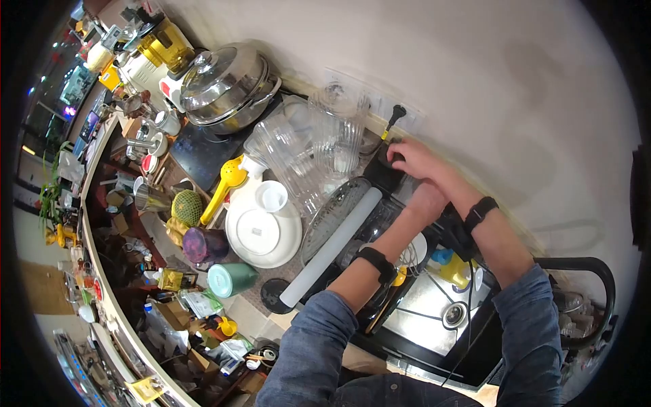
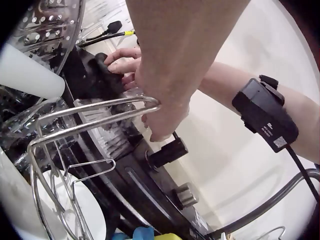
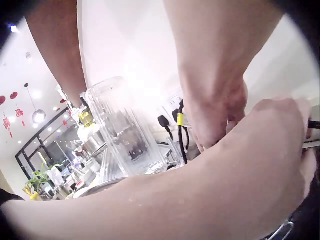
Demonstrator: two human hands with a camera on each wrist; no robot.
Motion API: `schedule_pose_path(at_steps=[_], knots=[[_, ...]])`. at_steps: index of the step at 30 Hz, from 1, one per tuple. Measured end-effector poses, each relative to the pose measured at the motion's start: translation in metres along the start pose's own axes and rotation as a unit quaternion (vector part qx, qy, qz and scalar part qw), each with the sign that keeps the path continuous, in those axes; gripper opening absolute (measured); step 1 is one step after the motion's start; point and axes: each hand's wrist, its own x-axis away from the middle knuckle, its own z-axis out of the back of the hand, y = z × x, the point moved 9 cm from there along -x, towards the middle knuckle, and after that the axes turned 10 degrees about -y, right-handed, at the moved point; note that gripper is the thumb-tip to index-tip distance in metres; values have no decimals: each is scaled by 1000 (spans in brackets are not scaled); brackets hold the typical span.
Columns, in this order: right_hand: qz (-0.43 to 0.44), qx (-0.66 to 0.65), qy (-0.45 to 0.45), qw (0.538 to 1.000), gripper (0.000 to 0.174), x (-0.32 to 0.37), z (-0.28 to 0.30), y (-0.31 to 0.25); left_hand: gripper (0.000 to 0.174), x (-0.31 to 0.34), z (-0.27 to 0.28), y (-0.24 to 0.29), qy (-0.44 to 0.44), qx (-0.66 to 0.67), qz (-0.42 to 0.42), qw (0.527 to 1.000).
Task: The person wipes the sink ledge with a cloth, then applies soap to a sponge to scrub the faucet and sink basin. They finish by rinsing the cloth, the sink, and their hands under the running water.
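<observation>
In the head view my right hand reaches to a dark black object by the wall, its fingers bent at the object's edge. The left wrist view shows those fingers on a rounded black part. My left hand is lower, crossed close under the right wrist, over the black rack area beside the sink. Its fingertips are mostly hidden, so I cannot tell what it holds. Crumpled clear plastic lies just below it. A black knob-like fitting stands close by.
A white roll lies beside a clear tray. Ribbed clear containers stand near a black plug. A wire rack and the metal sink are near the left forearm. A lidded steel pot stands farther back.
</observation>
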Motion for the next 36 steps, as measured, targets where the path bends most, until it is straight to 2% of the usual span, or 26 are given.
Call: schedule_pose_path(at_steps=[1,4,7,8,9,10,11,12,13,14,15,16,17,18,20,21,25,27,29,31,34,36], knots=[[12,-5,23,1000,21,-2,-1,7,45,1,2,0,-24,24,-2,999],[-57,-11,28,998,26,-4,-14,31,31,5,5,3,114,-24,-16,993],[-35,105,-4,994,24,-14,-25,22,33,-15,-28,0,20,6,-13,1000],[-15,157,-86,984,21,-28,-47,26,41,-7,-25,-1,-31,60,-34,997],[-12,182,-162,970,28,-31,-56,17,45,-6,-27,3,-14,-89,-5,996],[-111,106,-157,976,35,-20,-33,3,49,-2,-25,-10,34,81,-36,996],[-146,38,-135,979,45,-3,-11,-13,48,-26,-61,-17,202,185,-69,959],[-183,15,-122,976,51,1,-10,-10,46,-1,-27,-24,193,402,-186,875],[-197,33,-110,974,50,-9,-18,-2,44,-14,-45,-32,158,308,-163,924],[-221,15,-127,967,49,-2,-16,0,44,-10,-47,-33,165,338,-176,910],[-276,-51,-122,952,30,-6,-24,19,41,1,-26,-30,160,270,-134,940],[-285,-66,-117,949,33,7,-11,22,37,13,-5,-26,151,199,-94,964],[-320,-81,-140,934,37,10,-20,42,31,6,-6,-27,109,243,-53,963],[-350,-98,-168,916,42,13,-34,60,32,4,0,-17,84,195,-57,976],[-351,-105,-180,913,57,49,-13,53,35,9,11,-4,37,100,-53,993],[-347,-111,-183,913,65,64,-2,47,32,20,34,3,128,111,-96,981],[-330,-118,-132,927,72,80,4,65,31,19,40,2,184,135,-82,970],[-302,-132,-82,941,74,68,-29,108,30,20,43,3,187,137,-93,968],[-345,-230,-231,880,73,118,-12,91,27,19,44,3,190,142,-88,967],[-370,-215,-244,870,68,142,-14,98,27,18,39,3,181,118,-78,973],[-305,-180,-220,909,65,149,-39,132,23,18,40,4,188,104,-75,974],[-320,-230,-177,902,63,173,-40,137,22,19,39,4,188,105,-74,974]])
